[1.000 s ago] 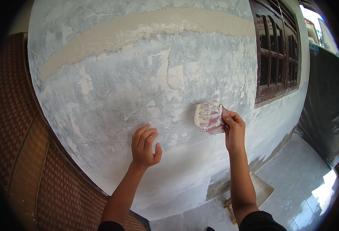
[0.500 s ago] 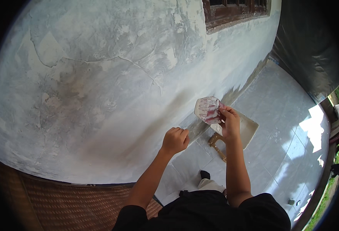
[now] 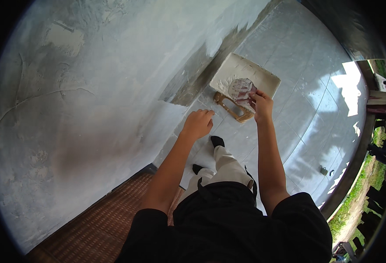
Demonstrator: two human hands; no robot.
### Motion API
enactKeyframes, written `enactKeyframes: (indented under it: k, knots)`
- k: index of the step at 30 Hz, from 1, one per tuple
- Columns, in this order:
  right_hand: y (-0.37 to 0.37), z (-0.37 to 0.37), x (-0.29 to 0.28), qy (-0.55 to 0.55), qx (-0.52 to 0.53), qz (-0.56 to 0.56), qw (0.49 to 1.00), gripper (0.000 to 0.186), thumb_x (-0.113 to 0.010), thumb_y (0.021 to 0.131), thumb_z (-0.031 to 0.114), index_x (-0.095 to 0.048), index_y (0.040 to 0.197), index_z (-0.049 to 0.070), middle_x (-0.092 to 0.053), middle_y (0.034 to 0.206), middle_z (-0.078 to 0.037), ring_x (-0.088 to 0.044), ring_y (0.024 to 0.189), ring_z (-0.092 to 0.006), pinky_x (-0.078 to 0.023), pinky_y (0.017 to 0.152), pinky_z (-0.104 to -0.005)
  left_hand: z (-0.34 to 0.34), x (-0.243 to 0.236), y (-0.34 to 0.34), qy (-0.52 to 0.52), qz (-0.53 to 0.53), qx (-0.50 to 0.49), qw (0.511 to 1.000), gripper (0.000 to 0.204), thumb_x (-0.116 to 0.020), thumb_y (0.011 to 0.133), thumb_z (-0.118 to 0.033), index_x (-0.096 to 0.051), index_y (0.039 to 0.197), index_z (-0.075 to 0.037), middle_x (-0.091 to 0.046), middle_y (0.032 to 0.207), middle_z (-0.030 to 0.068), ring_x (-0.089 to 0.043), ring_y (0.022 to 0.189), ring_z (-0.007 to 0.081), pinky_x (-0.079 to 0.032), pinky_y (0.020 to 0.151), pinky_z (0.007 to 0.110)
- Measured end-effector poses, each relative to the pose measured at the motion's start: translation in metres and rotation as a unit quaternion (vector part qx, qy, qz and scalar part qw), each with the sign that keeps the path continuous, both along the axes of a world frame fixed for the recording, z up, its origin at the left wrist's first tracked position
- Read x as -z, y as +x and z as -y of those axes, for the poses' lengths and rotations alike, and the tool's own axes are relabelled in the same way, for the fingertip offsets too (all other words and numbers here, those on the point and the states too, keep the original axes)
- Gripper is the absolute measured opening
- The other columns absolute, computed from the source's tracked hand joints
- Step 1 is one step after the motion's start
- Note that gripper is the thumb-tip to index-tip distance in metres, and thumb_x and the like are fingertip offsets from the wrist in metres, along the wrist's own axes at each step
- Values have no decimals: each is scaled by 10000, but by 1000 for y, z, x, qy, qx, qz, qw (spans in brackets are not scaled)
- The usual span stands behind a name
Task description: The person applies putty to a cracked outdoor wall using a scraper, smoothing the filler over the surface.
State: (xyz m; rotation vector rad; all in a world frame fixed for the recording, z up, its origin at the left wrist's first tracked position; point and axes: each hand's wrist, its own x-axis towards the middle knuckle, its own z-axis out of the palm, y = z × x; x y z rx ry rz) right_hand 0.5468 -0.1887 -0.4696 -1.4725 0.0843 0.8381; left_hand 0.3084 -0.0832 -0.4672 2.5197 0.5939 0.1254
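Observation:
My right hand (image 3: 263, 105) pinches a flat putty spreader (image 3: 242, 91) by its near edge. White putty is smeared over its reddish face, and it is held above the near edge of a shallow cream tray (image 3: 267, 79). White putty (image 3: 224, 82) coats the inside of that tray. My left hand (image 3: 198, 123) hovers between the wall and my legs, back up. Its fingers bend loosely to the right, and nothing shows in them, though the palm is hidden.
A grey-white plastered wall (image 3: 96, 87) rises on the left, with a bare strip along its foot. The tray rests against a brown plastic stool (image 3: 232, 109) on the grey tiled floor (image 3: 298, 109). A woven brown panel (image 3: 96, 219) lies at lower left. Small objects (image 3: 324, 170) sit at right.
My view has swung down and right toward the floor, bringing the tray and my feet into fuller sight. The spreader now overlaps the tray. My left hand's fingers have loosened from a tighter curl.

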Motion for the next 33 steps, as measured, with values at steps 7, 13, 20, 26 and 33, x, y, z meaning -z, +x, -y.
enactKeyframes:
  k: [7, 13, 20, 26, 33]
  knots:
    - [25, -4, 79, -73, -22, -3, 997, 177, -679, 878, 24, -682, 1054, 4, -691, 878, -41, -634, 753, -138, -523, 693, -274, 1, 54, 27, -29, -51, -4, 998, 277, -637, 865, -126, -625, 1136, -65, -678, 1018, 120, -645, 942, 325, -525, 816, 448]
    - [44, -27, 126, -204, -58, 177, 961, 215, -740, 794, 85, -764, 997, 17, -749, 864, -94, -692, 757, -174, -539, 736, -312, 3, 86, 43, -33, -92, -18, 995, 311, -643, 873, -160, -605, 1166, -62, -652, 1075, 117, -638, 969, 316, -523, 825, 450]
    - [37, -76, 143, -231, -126, 354, 898, 220, -691, 811, 131, -760, 1006, 54, -736, 882, -170, -718, 826, -316, -547, 788, -383, -10, 110, 49, -15, -218, -36, 975, 350, -627, 890, -221, -579, 1204, -73, -649, 1085, 108, -644, 961, 304, -524, 805, 456]
    - [36, -90, 163, -212, -159, 480, 837, 169, -652, 832, 101, -753, 958, 54, -706, 888, -198, -676, 814, -391, -534, 760, -459, -11, 125, 51, -27, -209, -51, 976, 344, -626, 894, -224, -580, 1197, -69, -650, 1091, 116, -646, 957, 312, -526, 804, 459]
    - [52, -96, 169, -180, -193, 544, 797, 172, -638, 834, 78, -735, 974, 48, -691, 869, -181, -666, 780, -386, -533, 732, -464, -2, 144, 52, -53, -156, -77, 983, 274, -616, 901, -229, -597, 1119, -65, -646, 1024, 105, -646, 937, 293, -521, 804, 454]
